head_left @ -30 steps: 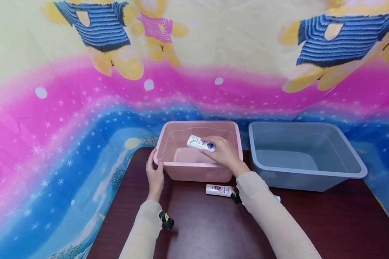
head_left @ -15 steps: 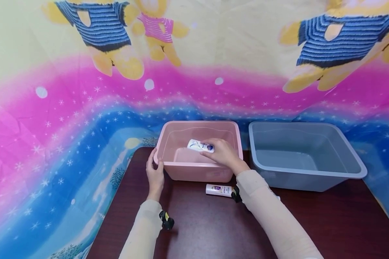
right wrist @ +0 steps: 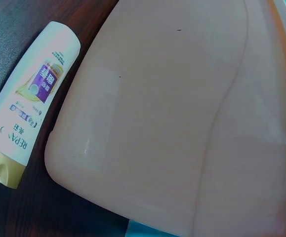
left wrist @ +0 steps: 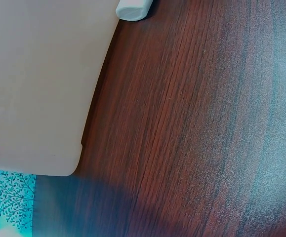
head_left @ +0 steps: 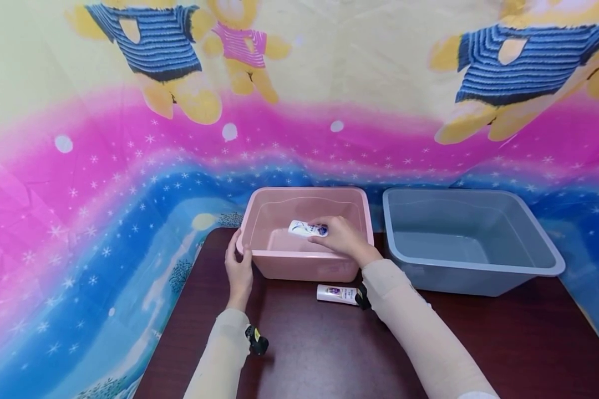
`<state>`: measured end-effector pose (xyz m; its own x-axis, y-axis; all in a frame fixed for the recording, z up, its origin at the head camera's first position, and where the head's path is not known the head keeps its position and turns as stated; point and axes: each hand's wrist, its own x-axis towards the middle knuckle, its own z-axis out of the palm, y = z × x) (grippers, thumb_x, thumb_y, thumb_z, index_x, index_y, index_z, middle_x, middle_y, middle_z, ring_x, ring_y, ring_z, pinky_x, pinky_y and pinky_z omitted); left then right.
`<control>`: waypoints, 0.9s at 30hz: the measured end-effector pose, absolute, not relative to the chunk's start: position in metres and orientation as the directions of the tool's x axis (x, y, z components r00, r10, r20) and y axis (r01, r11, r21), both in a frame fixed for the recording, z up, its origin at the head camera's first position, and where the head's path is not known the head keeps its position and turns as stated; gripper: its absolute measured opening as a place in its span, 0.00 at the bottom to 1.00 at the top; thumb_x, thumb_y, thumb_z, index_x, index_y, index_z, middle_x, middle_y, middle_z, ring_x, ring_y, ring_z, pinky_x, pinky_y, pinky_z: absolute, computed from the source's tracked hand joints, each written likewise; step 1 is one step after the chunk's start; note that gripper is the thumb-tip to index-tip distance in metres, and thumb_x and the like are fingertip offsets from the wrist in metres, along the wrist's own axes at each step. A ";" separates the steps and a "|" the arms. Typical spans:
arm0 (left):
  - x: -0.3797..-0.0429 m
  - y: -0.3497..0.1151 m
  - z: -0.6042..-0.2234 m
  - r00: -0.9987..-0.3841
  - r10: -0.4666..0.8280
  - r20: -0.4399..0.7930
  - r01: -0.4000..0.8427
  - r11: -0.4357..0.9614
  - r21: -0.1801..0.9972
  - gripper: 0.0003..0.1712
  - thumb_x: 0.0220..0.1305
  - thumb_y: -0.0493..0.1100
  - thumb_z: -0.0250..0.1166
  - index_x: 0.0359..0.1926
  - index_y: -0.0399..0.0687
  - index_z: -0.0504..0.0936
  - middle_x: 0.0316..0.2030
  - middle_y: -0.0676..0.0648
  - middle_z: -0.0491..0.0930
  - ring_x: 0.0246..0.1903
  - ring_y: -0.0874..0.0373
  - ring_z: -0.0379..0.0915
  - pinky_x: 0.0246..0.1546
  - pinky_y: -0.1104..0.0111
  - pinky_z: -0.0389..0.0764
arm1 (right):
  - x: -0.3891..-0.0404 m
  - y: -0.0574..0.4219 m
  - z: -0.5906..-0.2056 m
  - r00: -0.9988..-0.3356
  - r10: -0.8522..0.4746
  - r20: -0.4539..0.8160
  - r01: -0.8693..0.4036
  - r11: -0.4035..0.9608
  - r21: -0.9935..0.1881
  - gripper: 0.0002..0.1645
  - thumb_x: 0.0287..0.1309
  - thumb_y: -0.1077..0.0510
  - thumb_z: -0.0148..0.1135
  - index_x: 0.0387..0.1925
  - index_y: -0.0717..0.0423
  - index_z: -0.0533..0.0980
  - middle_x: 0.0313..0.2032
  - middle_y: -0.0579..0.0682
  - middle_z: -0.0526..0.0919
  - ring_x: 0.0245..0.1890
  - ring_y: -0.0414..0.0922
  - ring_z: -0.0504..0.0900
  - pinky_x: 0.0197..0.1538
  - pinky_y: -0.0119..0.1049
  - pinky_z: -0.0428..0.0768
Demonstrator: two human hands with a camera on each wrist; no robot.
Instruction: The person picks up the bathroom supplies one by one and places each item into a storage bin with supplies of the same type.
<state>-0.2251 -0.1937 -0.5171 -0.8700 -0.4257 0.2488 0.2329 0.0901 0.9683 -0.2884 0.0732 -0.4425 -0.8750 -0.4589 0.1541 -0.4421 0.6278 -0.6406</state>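
A white bottle with blue print point(head_left: 306, 228) is held by my right hand point(head_left: 343, 238) at its blue-marked end, tilted, inside the opening of the pink plastic bin point(head_left: 299, 254). The left hand point(head_left: 239, 274) grips the bin's front left corner, thumb at the front rim and fingers along the side. On the table in front of the bin lies a white conditioner bottle point(head_left: 335, 293) with a purple label, partly behind the right wrist. Its gold cap shows in the right wrist view, where the conditioner bottle point(right wrist: 31, 98) lies beside the bin wall. Neither hand appears in the wrist views.
A larger grey-blue bin point(head_left: 471, 266) stands right of the pink one, a narrow gap between them. Both are on a dark wood table point(head_left: 304, 349) with a printed cloth point(head_left: 130, 183) hanging behind. Black wrist cameras point(head_left: 256, 339) sit on both sleeves.
My right hand has lowered slightly into the pink bin with the white bottle, which has turned closer to level. The left hand keeps its place on the corner.
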 end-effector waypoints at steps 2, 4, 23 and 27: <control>-0.222 -0.193 -0.512 -0.874 -0.417 0.249 0.230 0.095 0.969 0.28 0.71 0.35 0.57 0.71 0.48 0.69 0.68 0.44 0.67 0.68 0.49 0.58 0.67 0.53 0.59 | -0.291 0.072 -0.443 -0.872 -0.466 0.148 -0.443 0.625 -0.642 0.27 0.56 0.49 0.73 0.56 0.52 0.81 0.51 0.50 0.84 0.46 0.45 0.81 0.52 0.42 0.79; -0.218 -0.191 -0.504 -0.877 -0.411 0.248 0.227 0.102 0.969 0.28 0.71 0.34 0.56 0.70 0.46 0.69 0.68 0.43 0.67 0.68 0.48 0.59 0.67 0.53 0.60 | -0.294 0.072 -0.443 -0.868 -0.474 0.148 -0.447 0.615 -0.649 0.26 0.56 0.50 0.73 0.55 0.52 0.82 0.51 0.50 0.85 0.47 0.45 0.81 0.52 0.42 0.78; -0.208 -0.184 -0.489 -0.879 -0.416 0.232 0.205 0.109 0.973 0.28 0.70 0.34 0.56 0.70 0.43 0.69 0.67 0.40 0.67 0.67 0.46 0.60 0.66 0.52 0.62 | -0.301 0.076 -0.449 -0.863 -0.501 0.064 -0.416 0.633 -0.653 0.22 0.56 0.54 0.73 0.52 0.58 0.83 0.48 0.53 0.85 0.49 0.47 0.81 0.56 0.43 0.77; -0.208 -0.184 -0.489 -0.875 -0.421 0.239 0.210 0.116 0.971 0.28 0.70 0.33 0.56 0.70 0.43 0.69 0.67 0.40 0.67 0.66 0.47 0.61 0.66 0.53 0.63 | -0.302 0.078 -0.452 -0.863 -0.504 0.043 -0.404 0.635 -0.658 0.23 0.56 0.54 0.73 0.51 0.59 0.83 0.47 0.53 0.86 0.47 0.46 0.81 0.55 0.43 0.77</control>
<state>-0.2079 -0.1840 -0.4886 -0.8748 -0.4213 0.2395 0.2098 0.1162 0.9708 -0.3016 0.0778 -0.4516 -0.8626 -0.5040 0.0433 -0.4043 0.6354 -0.6579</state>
